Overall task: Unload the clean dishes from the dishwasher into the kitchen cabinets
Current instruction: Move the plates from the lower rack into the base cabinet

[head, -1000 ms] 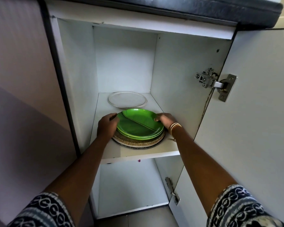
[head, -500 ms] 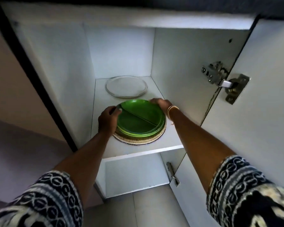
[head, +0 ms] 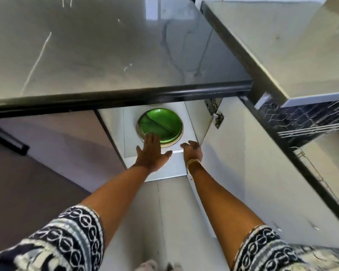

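A stack of green divided plates rests on a brown-rimmed plate on the white cabinet shelf, under the counter. My left hand hovers over the shelf's front edge, fingers spread, its fingertips over the plates' near rim, holding nothing. My right hand is just right of the stack, near the shelf's front corner, fingers loosely apart and empty. The glass plate at the back of the shelf is hidden by the counter.
A shiny grey countertop with a black front edge overhangs the cabinet. The white cabinet door stands open to the right, with its hinge. At far right is a dark dishwasher rack. Tiled floor lies below.
Both hands have let go of the green plates and drawn back toward the shelf's front edge. My view has risen, so the counter now covers the cabinet's upper part.
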The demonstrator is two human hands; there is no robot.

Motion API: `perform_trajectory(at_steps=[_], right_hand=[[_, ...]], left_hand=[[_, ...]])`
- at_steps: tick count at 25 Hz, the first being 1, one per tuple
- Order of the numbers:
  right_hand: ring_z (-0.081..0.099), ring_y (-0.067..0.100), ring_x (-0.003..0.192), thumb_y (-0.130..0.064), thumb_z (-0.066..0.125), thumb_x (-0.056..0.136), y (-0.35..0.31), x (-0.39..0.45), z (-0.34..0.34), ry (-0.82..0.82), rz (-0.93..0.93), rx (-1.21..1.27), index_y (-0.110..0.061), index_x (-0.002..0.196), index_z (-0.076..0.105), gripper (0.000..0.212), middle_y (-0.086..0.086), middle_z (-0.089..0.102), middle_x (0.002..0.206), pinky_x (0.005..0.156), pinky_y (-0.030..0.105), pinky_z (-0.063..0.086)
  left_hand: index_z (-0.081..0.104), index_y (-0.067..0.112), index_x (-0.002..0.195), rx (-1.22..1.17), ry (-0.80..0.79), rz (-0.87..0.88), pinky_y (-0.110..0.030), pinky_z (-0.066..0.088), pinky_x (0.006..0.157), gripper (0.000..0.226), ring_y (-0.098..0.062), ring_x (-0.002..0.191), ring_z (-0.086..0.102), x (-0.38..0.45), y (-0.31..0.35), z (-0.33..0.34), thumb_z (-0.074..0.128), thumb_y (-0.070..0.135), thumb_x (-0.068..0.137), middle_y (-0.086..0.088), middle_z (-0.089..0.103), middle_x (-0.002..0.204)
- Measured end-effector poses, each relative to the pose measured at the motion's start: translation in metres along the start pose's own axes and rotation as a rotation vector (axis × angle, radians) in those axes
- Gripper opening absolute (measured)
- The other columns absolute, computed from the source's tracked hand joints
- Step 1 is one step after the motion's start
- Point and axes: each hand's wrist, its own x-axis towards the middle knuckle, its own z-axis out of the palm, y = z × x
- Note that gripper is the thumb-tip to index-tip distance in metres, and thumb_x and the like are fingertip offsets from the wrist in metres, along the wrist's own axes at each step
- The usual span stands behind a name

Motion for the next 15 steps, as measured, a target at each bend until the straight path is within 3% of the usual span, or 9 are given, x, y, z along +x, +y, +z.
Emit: perform_trajectory(at_steps=[3, 8, 12, 15], right_hand=[[0.056, 0.027, 0.118, -0.015, 0.063, 0.083, -0.02, -0.071, -0.038, -0.027, -0.036, -0.075, -0.012, 0.122, 0.062, 0.039, 0.009, 0.058, 0.131, 0.095, 0.029, 0.041], [0.057, 0.03, 0.115, -0.008, 0.059, 0.083, -0.042, -0.168, -0.115, -0.008, -0.355, -0.462, -0.008, 0.122, 0.058, 0.039, 0.011, 0.056, 0.128, 0.096, 0.035, 0.046], [0.054, 0.034, 0.112, -0.002, 0.055, 0.078, -0.055, -0.229, -0.184, 0.08, -0.647, -0.65, -0.003, 0.118, 0.059, 0.04, 0.016, 0.055, 0.121, 0.095, 0.039, 0.045], [0.052, 0.034, 0.112, -0.004, 0.055, 0.075, -0.061, -0.251, -0.224, 0.259, -0.71, -0.823, -0.004, 0.12, 0.055, 0.045, 0.017, 0.052, 0.123, 0.093, 0.041, 0.047]], left_hand=[[0.009, 0.017, 0.151, 0.106, -0.11, 0.027, -0.058, 0.009, 0.116, 0.081, -0.019, 0.149, -0.004, -0.065, 0.035, -0.037, 0.053, 0.044, 0.089, -0.002, -0.003, 0.162], [0.017, 0.014, 0.149, 0.219, -0.135, 0.118, -0.065, 0.018, 0.11, 0.079, -0.025, 0.148, 0.008, -0.145, 0.066, -0.074, 0.057, 0.039, 0.085, -0.007, 0.009, 0.16], [0.02, 0.012, 0.147, 0.312, -0.171, 0.154, -0.063, 0.018, 0.11, 0.079, -0.023, 0.148, 0.008, -0.21, 0.098, -0.093, 0.058, 0.041, 0.084, -0.008, 0.01, 0.159], [0.026, 0.01, 0.144, 0.42, -0.184, 0.22, -0.063, 0.023, 0.107, 0.07, -0.025, 0.145, 0.015, -0.244, 0.112, -0.096, 0.054, 0.039, 0.087, -0.01, 0.019, 0.155]])
